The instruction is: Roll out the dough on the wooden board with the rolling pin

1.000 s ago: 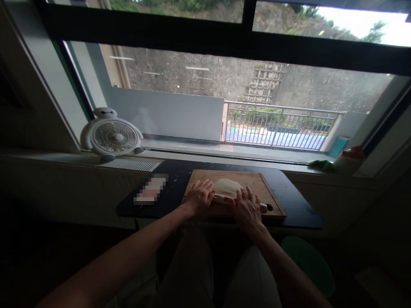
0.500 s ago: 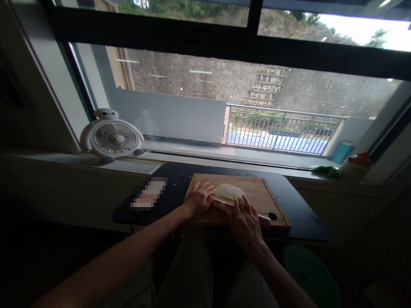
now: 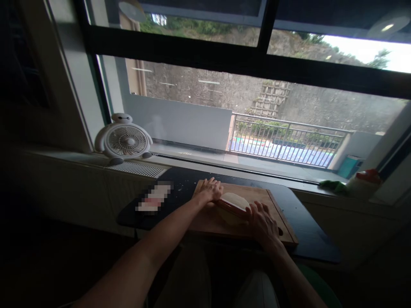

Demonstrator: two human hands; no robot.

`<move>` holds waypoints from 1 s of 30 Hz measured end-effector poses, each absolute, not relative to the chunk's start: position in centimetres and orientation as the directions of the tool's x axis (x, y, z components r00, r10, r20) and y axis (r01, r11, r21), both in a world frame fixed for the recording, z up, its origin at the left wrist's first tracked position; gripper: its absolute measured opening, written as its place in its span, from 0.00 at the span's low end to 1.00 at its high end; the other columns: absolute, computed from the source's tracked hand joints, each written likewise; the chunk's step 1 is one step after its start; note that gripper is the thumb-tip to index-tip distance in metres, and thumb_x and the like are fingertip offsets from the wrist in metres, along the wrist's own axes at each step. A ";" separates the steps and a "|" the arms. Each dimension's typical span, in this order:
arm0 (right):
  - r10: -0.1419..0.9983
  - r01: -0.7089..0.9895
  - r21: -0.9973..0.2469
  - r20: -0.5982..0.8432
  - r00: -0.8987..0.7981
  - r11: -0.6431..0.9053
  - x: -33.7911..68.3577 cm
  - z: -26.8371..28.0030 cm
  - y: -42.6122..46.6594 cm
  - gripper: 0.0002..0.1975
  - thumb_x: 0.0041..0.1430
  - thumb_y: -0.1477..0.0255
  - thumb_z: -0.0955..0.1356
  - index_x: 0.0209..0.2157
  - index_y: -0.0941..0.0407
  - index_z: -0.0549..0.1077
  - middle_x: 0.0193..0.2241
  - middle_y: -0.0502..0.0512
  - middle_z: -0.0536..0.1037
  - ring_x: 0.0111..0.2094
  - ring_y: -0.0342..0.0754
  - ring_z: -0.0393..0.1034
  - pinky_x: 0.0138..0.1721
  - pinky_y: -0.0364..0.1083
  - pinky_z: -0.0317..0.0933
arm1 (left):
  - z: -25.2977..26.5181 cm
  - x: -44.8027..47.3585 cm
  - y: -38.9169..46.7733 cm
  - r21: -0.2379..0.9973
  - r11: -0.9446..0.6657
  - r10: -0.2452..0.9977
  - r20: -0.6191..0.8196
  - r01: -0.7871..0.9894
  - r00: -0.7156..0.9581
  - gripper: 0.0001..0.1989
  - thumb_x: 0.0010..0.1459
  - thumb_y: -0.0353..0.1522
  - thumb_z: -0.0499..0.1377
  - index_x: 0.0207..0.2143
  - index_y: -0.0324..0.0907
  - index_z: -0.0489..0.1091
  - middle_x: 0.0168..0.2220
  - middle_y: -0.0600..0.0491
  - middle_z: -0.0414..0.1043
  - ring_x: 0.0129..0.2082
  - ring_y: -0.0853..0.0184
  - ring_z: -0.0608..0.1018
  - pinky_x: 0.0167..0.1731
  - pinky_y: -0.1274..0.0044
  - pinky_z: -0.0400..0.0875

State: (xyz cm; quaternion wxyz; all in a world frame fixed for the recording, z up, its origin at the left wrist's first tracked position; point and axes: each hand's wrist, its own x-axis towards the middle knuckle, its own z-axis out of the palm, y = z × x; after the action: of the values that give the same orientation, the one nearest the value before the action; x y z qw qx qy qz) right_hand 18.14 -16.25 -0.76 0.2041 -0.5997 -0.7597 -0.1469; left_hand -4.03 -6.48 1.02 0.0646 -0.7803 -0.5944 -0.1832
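Observation:
A flat, pale round of dough [image 3: 236, 199] lies on the wooden cutting board [image 3: 205, 226]. Across it, at a slant, rests a glossy reddish rolling pin [image 3: 233, 208], with dough showing on both its far and near sides. My left hand [image 3: 210, 191] is closed over the pin's left end, fingers pointing away from me. Over the right end is my right hand [image 3: 263, 220], its fingers bent across the pin. The pin's two ends are hidden under my hands.
The board sits on a small dark table [image 3: 316, 239] with white specks on top. A blurred-out flat item [image 3: 154, 197] lies at its left. On the window ledge stand a white fan [image 3: 128, 140], a green cloth [image 3: 334, 186] and a red-topped bottle [image 3: 364, 184]. A green round object [image 3: 316, 284] is below right.
Both hands have pushed the rolling pin away from me over the dough, so more dough now shows on the near side. The whole view has shifted slightly.

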 end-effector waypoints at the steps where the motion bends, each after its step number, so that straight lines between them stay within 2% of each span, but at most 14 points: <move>1: 0.849 0.971 -0.018 0.489 -0.201 0.240 18.0 -1.0 -16.6 0.20 0.67 0.63 0.52 0.48 0.55 0.69 0.52 0.57 0.67 0.57 0.52 0.54 0.52 0.49 0.55 | 1.1 -4.0 -6.1 0.122 -0.290 0.908 0.350 0.949 0.232 0.20 0.62 0.37 0.46 0.49 0.35 0.68 0.53 0.39 0.67 0.58 0.51 0.63 0.54 0.54 0.54; 6: 0.838 0.962 0.003 0.490 -0.239 0.272 17.4 -2.5 -20.0 0.22 0.66 0.63 0.54 0.56 0.56 0.62 0.58 0.60 0.61 0.63 0.54 0.40 0.55 0.53 0.52 | 0.0 -5.7 -9.0 0.098 -0.376 0.889 0.318 0.922 0.329 0.20 0.63 0.38 0.45 0.52 0.40 0.66 0.57 0.47 0.64 0.61 0.56 0.58 0.59 0.58 0.47; 11: 0.821 0.947 0.024 0.493 -0.289 0.320 16.3 -3.4 -22.9 0.24 0.64 0.62 0.57 0.59 0.54 0.59 0.61 0.59 0.55 0.64 0.56 0.34 0.59 0.61 0.39 | -1.1 -8.7 -15.3 0.082 -0.440 0.854 0.347 0.894 0.389 0.22 0.65 0.39 0.41 0.56 0.43 0.62 0.59 0.50 0.61 0.62 0.61 0.56 0.61 0.63 0.47; 14: 0.839 0.952 -0.006 0.474 -0.266 0.306 16.2 -3.0 -21.8 0.23 0.65 0.61 0.56 0.58 0.53 0.61 0.61 0.59 0.55 0.64 0.57 0.34 0.59 0.63 0.38 | -1.4 -8.9 -16.6 0.079 -0.426 0.847 0.385 0.901 0.367 0.23 0.65 0.39 0.40 0.56 0.42 0.62 0.58 0.49 0.62 0.62 0.62 0.56 0.60 0.63 0.48; 17: 0.886 0.972 -0.068 0.431 -0.173 0.223 16.3 -1.7 -18.4 0.22 0.66 0.60 0.54 0.55 0.53 0.64 0.59 0.60 0.58 0.63 0.57 0.38 0.56 0.60 0.47 | -1.0 -8.0 -14.9 0.081 -0.354 0.869 0.397 0.932 0.295 0.21 0.64 0.38 0.41 0.51 0.44 0.67 0.56 0.51 0.66 0.61 0.62 0.58 0.60 0.63 0.48; 19: 0.913 0.975 -0.121 0.388 -0.125 0.185 16.5 -0.5 -15.4 0.23 0.66 0.59 0.52 0.52 0.53 0.67 0.56 0.60 0.63 0.62 0.56 0.43 0.53 0.55 0.52 | -0.5 -7.2 -12.7 0.108 -0.288 0.897 0.379 0.951 0.229 0.20 0.64 0.39 0.41 0.46 0.46 0.70 0.54 0.53 0.68 0.60 0.62 0.60 0.59 0.61 0.49; 22: 0.938 0.967 -0.190 0.332 -0.097 0.167 16.5 1.2 -11.8 0.24 0.67 0.60 0.50 0.46 0.52 0.71 0.50 0.58 0.69 0.57 0.54 0.53 0.50 0.52 0.55 | 0.5 -6.5 -9.3 0.154 -0.221 0.930 0.331 0.963 0.161 0.22 0.64 0.40 0.40 0.41 0.46 0.72 0.50 0.52 0.72 0.58 0.58 0.63 0.55 0.57 0.54; 25: 0.935 0.965 -0.202 0.344 -0.089 0.166 16.2 1.7 -10.7 0.24 0.67 0.61 0.49 0.46 0.53 0.71 0.47 0.58 0.71 0.55 0.52 0.55 0.50 0.50 0.54 | 0.9 -6.4 -7.9 0.168 -0.207 0.938 0.314 0.964 0.147 0.23 0.64 0.41 0.39 0.40 0.46 0.72 0.49 0.50 0.72 0.57 0.55 0.64 0.53 0.55 0.56; 30: 0.876 0.962 -0.122 0.452 -0.165 0.244 16.0 -0.5 -15.2 0.20 0.67 0.62 0.52 0.44 0.51 0.71 0.51 0.53 0.68 0.59 0.50 0.47 0.56 0.51 0.45 | -0.4 -7.0 -12.4 0.132 -0.327 0.896 0.360 0.936 0.262 0.20 0.64 0.40 0.41 0.44 0.47 0.71 0.49 0.53 0.72 0.59 0.61 0.62 0.59 0.61 0.49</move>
State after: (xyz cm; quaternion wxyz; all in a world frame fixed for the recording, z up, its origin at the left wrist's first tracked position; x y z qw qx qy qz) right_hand 15.95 -15.17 -0.53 0.2214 -0.6071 -0.7571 -0.0966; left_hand -6.99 -12.38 -0.37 0.0537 -0.7926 -0.5777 -0.1877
